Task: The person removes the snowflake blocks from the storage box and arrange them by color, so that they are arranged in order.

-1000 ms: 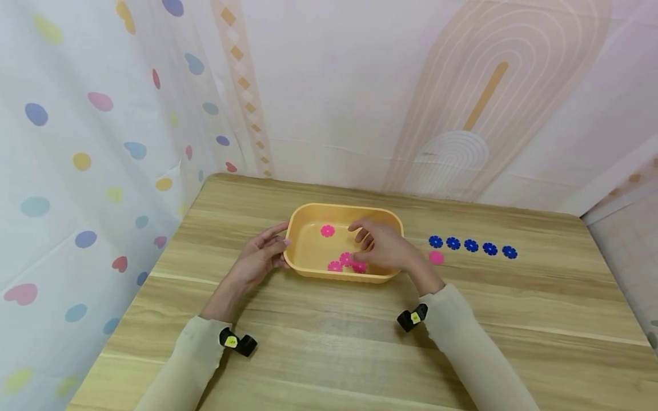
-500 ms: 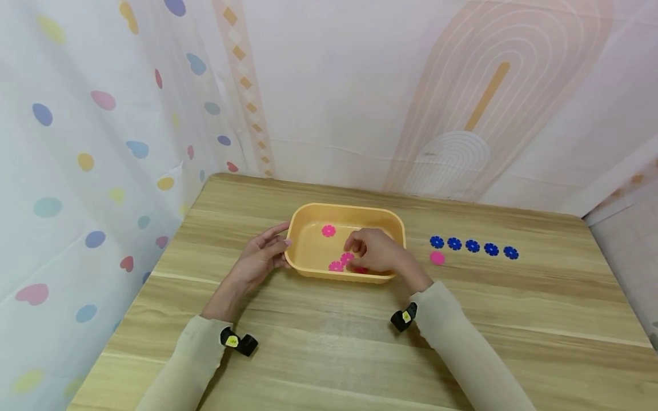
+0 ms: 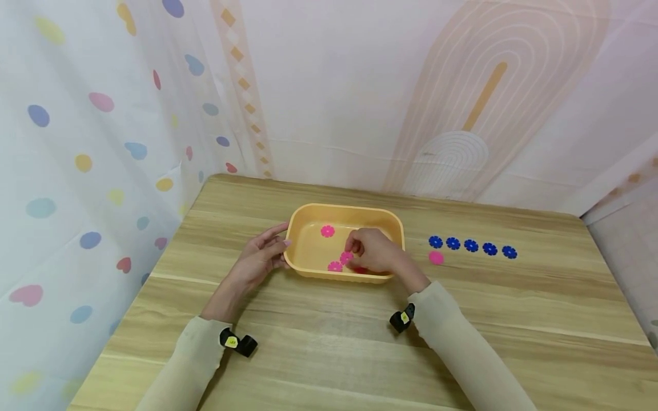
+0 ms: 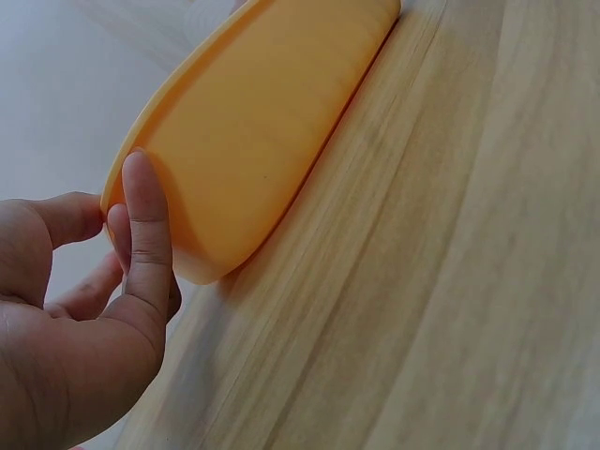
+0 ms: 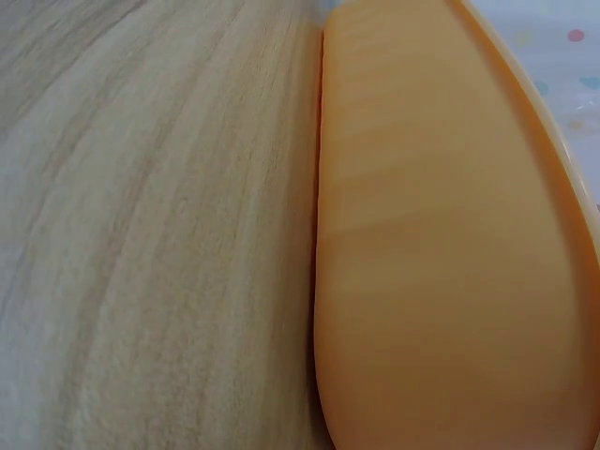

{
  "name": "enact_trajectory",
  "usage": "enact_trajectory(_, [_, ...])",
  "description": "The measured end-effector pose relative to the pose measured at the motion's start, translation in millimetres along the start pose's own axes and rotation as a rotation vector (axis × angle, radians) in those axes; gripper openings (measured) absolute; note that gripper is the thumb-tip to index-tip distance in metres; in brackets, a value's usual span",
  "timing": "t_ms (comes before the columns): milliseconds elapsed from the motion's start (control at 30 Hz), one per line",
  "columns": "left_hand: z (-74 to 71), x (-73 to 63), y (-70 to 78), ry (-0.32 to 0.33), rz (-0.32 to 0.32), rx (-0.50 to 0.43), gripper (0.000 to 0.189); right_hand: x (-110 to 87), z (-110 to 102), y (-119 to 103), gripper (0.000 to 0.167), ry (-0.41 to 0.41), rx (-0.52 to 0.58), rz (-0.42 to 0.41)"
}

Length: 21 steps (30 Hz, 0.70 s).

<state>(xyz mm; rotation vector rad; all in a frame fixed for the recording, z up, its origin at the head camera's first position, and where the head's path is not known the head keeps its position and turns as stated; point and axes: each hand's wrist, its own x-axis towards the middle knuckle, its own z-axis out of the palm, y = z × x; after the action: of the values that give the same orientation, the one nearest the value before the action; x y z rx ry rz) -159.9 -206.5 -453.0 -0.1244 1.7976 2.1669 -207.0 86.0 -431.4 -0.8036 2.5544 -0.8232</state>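
Thin pink flower-shaped pieces [image 3: 327, 231] are lying inside a smooth orange round-cornered tray [image 3: 307, 245], one toward the far side, the others clustering by the near wall. The left hand [image 3: 257, 257] is pinching the tray's left-end rim between thumb and fingers. The right hand [image 3: 377, 251] is reaching inside, fingers curling over the cluster; whether it is gripping a piece, I cannot tell. Five blue scalloped pieces [image 3: 471, 245] are lining up rightward on the wood-grained table [image 3: 319, 337], a pink disc [image 3: 436, 258] sitting just nearer. The right wrist view is showing faint ribbing along the tray's outer wall.
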Motion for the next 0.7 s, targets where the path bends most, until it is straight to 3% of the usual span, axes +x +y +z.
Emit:
enact_trajectory(167, [-0.6, 0.3, -0.2, -0.002, -0.004, 0.003, 0.057, -2.1, -0.7, -0.7, 0.016, 0.025, 0.032, 0.000])
enact_trajectory(433, [-0.8, 0.7, -0.5, -0.007, 0.007, -0.004, 0.057, -4.8, -3.0, -3.3, 0.003, 0.043, 0.083, 0.072])
enact_trajectory(700, [-0.5, -0.2, -0.7, 0.001, 0.006, 0.001, 0.058, -6.8, -3.2, -1.4, 0.003, 0.121, 0.141, 0.047])
